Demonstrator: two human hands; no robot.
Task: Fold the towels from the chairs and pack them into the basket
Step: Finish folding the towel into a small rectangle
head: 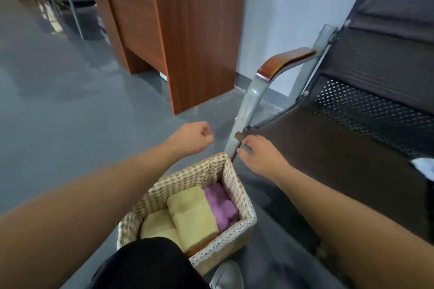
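A grey floor [70, 105] fills the left and middle of the view, with a white wall [281, 7] behind. A brown wooden desk [187, 37] stands against that wall at upper centre. On the right is a dark perforated metal chair [352, 136] with a grey frame and a wooden armrest [284, 61]; a pale scrap at the right edge of its seat is too cut off to identify. On the floor just beside the chair's front leg sits the basket [237, 185], woven and lined with dotted cloth. Inside it lie folded towels packed side by side: two yellow towels [192, 216] on the left and a purple towel [220, 206] against the right wall. A dark trouser knee [145, 263] and a grey shoe [226, 275] show at the bottom. The left hand [191, 137] hovers above the basket's far end, fingers curled into an empty fist. The right hand [260, 155] is at the chair's front corner, fingers narrow and pinched; whether they grip anything cannot be told.
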